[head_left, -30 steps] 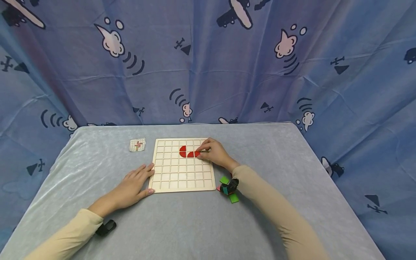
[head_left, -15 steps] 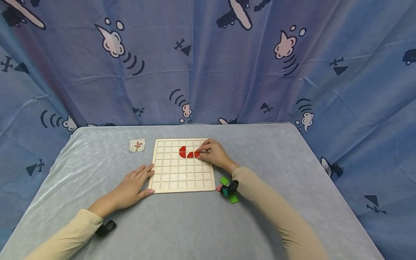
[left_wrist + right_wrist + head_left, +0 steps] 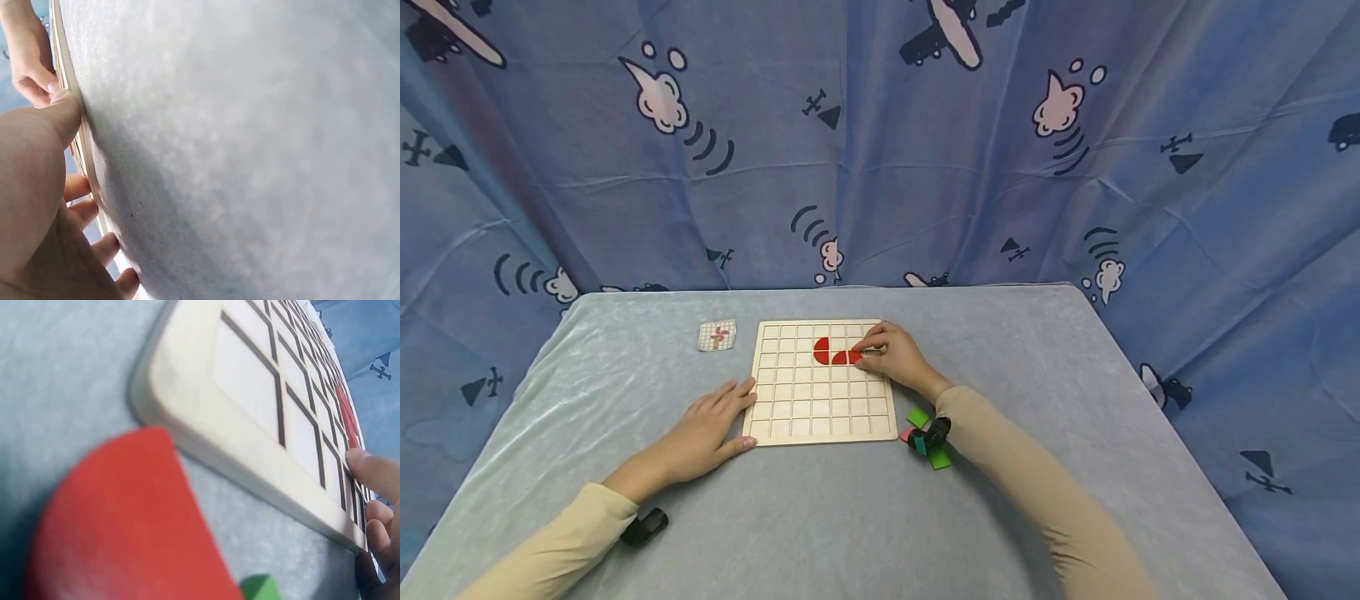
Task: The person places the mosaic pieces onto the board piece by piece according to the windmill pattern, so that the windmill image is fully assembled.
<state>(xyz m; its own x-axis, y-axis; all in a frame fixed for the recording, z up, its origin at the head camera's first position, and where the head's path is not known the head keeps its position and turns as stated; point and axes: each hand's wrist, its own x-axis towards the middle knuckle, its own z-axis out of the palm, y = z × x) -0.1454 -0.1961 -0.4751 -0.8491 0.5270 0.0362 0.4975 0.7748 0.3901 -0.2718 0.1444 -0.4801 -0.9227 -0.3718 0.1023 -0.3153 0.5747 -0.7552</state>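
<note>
Wooden board [image 3: 801,406], pale, gridded, round-cornered (red curved pieces [image 3: 822,357] on it)

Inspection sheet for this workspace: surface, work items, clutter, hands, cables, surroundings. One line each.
Surface: grey cloth-covered table.
Work items: gridded wooden board with red pieces on it; patterned card left of it.
Clutter: loose green and red pieces by the board's near right corner, partly hidden.
Hands: left hand touches the board's left edge; right hand pinches the rightmost red piece.
Cables: nothing seen.
Surroundings: blue printed curtain behind.
</note>
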